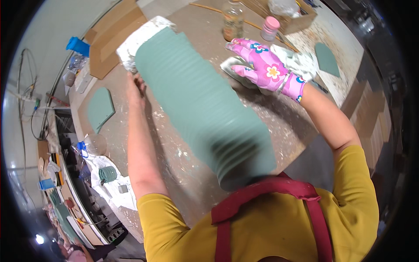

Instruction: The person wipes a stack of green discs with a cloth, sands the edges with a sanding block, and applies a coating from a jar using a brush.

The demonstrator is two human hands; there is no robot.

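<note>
A long row of pale green sheets [196, 87], packed face to face, runs from close to my chest toward the far left. Its near end is blurred and shaded, and a white wrapped block [146, 37] is at the far end. Along the left side, near that block, is my bare left hand [136, 89], its fingers bent but apart; contact is hard to make out. My right hand [268, 67], in a pink flowered glove, is spread over the table right of the row. A whitish cloth-like piece [230, 66] shows under its thumb; whether it is held is unclear.
Loose green sheets with rounded ends lie at left [99, 107] and right [326, 59]. A glass jar [233, 22], a pink-lidded jar [270, 29], a thin stick [207, 7] and a crumpled white cloth [301, 63] are at the back. Cardboard [109, 32] stands far left.
</note>
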